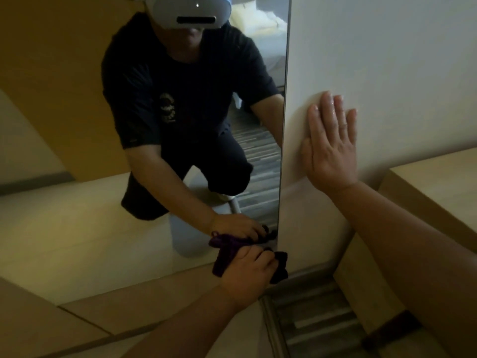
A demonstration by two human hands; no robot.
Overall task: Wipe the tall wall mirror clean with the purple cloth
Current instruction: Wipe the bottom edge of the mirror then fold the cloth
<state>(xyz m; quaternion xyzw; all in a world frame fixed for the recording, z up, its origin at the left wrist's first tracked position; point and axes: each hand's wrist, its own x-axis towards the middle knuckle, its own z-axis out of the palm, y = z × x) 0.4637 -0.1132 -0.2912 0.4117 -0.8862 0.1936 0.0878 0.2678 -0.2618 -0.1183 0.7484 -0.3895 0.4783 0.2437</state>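
Observation:
The tall wall mirror (77, 125) fills the left and middle of the view and reaches down to the floor. My left hand (247, 273) grips the bunched purple cloth (280, 266) and presses it against the mirror's bottom right corner. My right hand (331, 140) lies flat with straight fingers on the white wall just right of the mirror's edge. The glass reflects a crouching person in dark clothes wearing a headset, along with the cloth and the hand holding it.
A pale wooden cabinet (438, 192) juts out from the wall at the right. Striped grey carpet (317, 324) covers the floor below the mirror's corner, and pale tile (142, 311) lies to the left. A bed shows in the reflection.

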